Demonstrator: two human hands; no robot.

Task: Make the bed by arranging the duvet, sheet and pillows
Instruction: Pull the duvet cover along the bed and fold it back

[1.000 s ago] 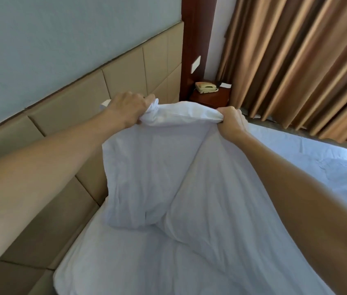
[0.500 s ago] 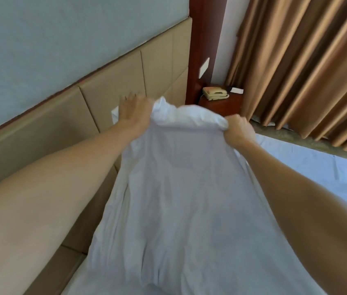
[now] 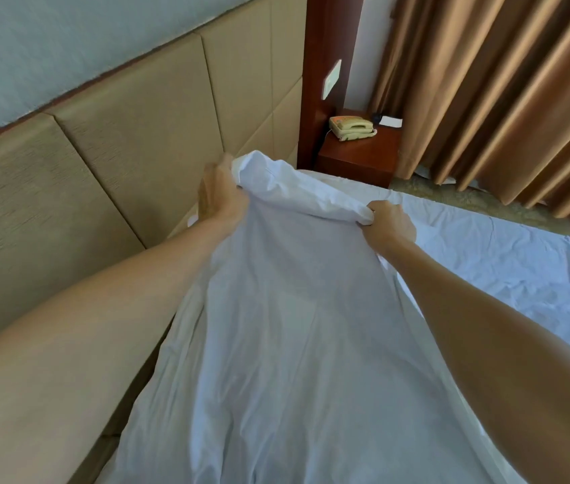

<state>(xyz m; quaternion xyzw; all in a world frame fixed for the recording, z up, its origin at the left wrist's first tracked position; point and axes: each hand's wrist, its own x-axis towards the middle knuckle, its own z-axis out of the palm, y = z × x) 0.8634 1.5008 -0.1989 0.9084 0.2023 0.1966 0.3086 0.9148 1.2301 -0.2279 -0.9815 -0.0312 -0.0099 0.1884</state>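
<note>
Head view: a person's left hand (image 3: pixel 222 195) and right hand (image 3: pixel 386 227) each clutch a fistful of the top edge of a white duvet (image 3: pixel 294 326), held up near the bed's head edge, beside the padded headboard (image 3: pixel 137 134). The cloth hangs down toward the camera, and the sheet (image 3: pixel 486 246) lies wrinkled on the mattress to the right. To finish well, the person would probably keep both grips level, draw the edge square to the headboard and lower it evenly.
</note>
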